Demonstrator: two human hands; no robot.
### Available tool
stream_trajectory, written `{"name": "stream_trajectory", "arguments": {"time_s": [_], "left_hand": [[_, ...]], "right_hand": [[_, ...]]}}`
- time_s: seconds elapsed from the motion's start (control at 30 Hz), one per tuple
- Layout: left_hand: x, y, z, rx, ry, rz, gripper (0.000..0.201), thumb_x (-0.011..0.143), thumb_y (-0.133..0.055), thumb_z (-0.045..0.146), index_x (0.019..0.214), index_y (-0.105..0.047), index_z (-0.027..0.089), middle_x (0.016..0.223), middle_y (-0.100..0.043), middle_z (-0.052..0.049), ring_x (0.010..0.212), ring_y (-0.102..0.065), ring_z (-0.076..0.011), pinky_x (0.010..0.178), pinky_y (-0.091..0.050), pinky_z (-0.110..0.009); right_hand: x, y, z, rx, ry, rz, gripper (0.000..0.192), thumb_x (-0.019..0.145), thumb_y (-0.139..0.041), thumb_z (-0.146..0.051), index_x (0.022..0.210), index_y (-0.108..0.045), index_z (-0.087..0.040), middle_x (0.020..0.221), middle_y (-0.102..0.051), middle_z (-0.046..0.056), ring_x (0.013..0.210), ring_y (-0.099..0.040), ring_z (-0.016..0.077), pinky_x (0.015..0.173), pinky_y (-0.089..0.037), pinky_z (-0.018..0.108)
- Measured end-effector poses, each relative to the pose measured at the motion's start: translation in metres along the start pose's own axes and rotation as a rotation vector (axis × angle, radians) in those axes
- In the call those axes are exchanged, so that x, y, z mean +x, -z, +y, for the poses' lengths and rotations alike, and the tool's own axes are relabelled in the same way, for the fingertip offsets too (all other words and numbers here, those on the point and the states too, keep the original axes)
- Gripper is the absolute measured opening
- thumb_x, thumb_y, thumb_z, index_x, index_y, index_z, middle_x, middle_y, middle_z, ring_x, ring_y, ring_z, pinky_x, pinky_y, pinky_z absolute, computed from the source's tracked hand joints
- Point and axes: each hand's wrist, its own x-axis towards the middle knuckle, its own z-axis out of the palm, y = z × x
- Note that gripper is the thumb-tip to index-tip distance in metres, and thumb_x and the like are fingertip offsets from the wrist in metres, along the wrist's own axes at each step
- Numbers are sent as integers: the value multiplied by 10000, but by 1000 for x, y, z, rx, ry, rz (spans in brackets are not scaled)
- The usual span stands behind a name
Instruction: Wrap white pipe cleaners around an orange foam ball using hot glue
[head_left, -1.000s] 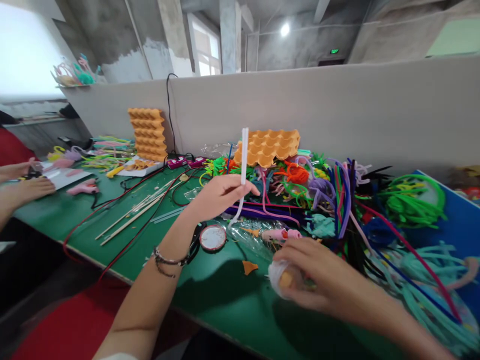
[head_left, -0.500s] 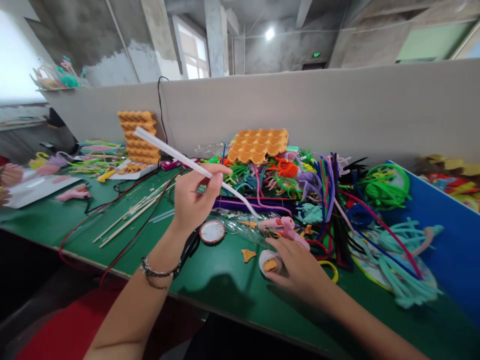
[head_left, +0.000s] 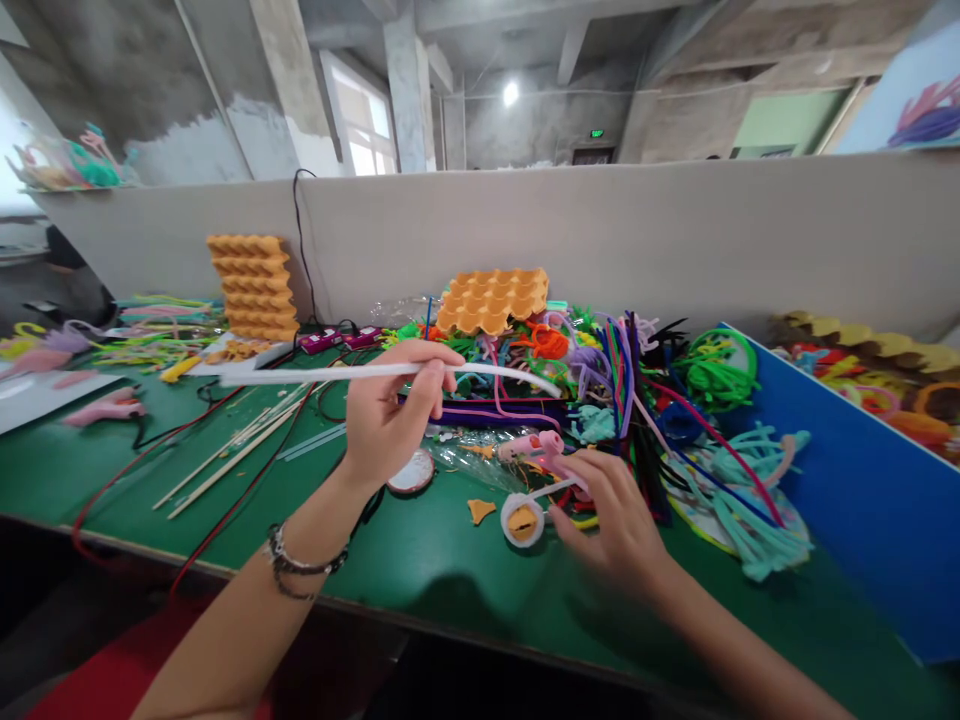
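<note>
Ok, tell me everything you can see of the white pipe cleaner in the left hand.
The white pipe cleaner is a long, thin, fuzzy-looking stem, held nearly level above the green table. The left hand pinches it right of its middle. Its left end juts out free; its right end droops in a slight curve over the pile of coloured stems.

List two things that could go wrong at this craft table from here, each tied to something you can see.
1. The long white pipe cleaner in the left hand lies level over the clutter; its free ends could snag the coloured pipe-cleaner pile.
2. The right hand works close beside the pink glue gun; if it is hot, fingers may get burned.
</note>
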Motion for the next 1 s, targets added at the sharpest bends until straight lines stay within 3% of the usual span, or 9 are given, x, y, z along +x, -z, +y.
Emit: {"name": "stream_trajectory", "arguments": {"time_s": [0.1, 0.2, 0.33, 0.5, 0.6, 0.7, 0.83, 0.9, 1.0], "left_hand": [[-3, -5, 11, -34, -56, -7, 180, 828, -460, 175, 741, -618, 174, 618, -623, 12, 425, -510, -48, 424, -433, -169], [-5, -17, 23, -8, -60, -243, 211, 821, -448, 124, 757, -640, 182, 651, -673, 4, 525, -586, -74, 543, -493, -194], [-18, -40, 30, -103, -99, -586, 212, 839, -446, 153, 827, -657, 175, 825, -718, -47, 779, -655, -137, 729, -517, -247], [-29, -54, 27, -180, 43, -807, 247, 829, -453, 163, 1003, -630, 168, 942, -709, -59, 807, -646, -152, 820, -487, -275], [-23, -35, 18, -93, 185, -922, 330, 819, -468, 172, 1137, -551, 196, 1126, -646, -64, 913, -625, -146, 842, -475, -255], [-21, 6, 1, 243, 304, -933, 336, 820, -467, 237, 1148, -537, 231, 1081, -657, -33, 993, -597, -171, 897, -447, -298], [-46, 56, -27, 967, 640, -726, 352, 852, -384, 244, 1153, -537, 143, 1110, -634, -110, 1042, -577, -243, 917, -428, -366], [-65, 64, -37, 1192, 764, -780, 402, 854, -389, 270, 1196, -511, 99, 1181, -587, -158, 1088, -549, -292, 920, -419, -394], [-85, 60, -47, 1264, 878, -815, 564, 849, -413, 416, 1308, -401, 89, 1325, -467, -182, 1170, -493, -303, 952, -396, -367]], "right_hand": [[14, 14, -6, 17, -53, 175, 454, 800, -496, -190, 1236, -373, -214, 1014, -524, 112, 955, -542, 252, 799, -471, 445], [28, 30, -17, -19, 4, 274, 556, 752, -547, -136, 1263, -352, -236, 1020, -510, 100, 996, -531, 257, 830, -462, 448], [34, 43, -24, -54, 158, 192, 543, 728, -581, -98, 1215, -394, -249, 1042, -568, 78, 989, -565, 222, 878, -453, 409], [23, 49, -8, 92, 83, 48, 411, 844, -401, -88, 1228, -383, -235, 917, -616, 50, 808, -615, 149, 632, -494, 254], [16, 57, 6, -39, 50, -4, 279, 868, -372, -95, 1093, -473, -227, 797, -595, 28, 664, -601, 134, 578, -477, 235], [4, 67, 19, -170, -7, 24, 168, 870, -393, -134, 944, -514, -224, 772, -590, 38, 663, -598, 152, 573, -464, 247], [-15, 73, 33, -235, -144, 7, 148, 881, -376, -179, 862, -505, -247, 734, -573, 45, 660, -595, 192, 532, -431, 286], [-20, 71, 36, -218, -246, -15, 152, 884, -374, -180, 871, -505, -255, 732, -569, 43, 614, -578, 183, 503, -412, 285], [-16, 67, 34, -119, -271, -63, 137, 886, -383, -201, 889, -511, -249, 721, -565, 26, 521, -532, 144, 443, -387, 264]]}}
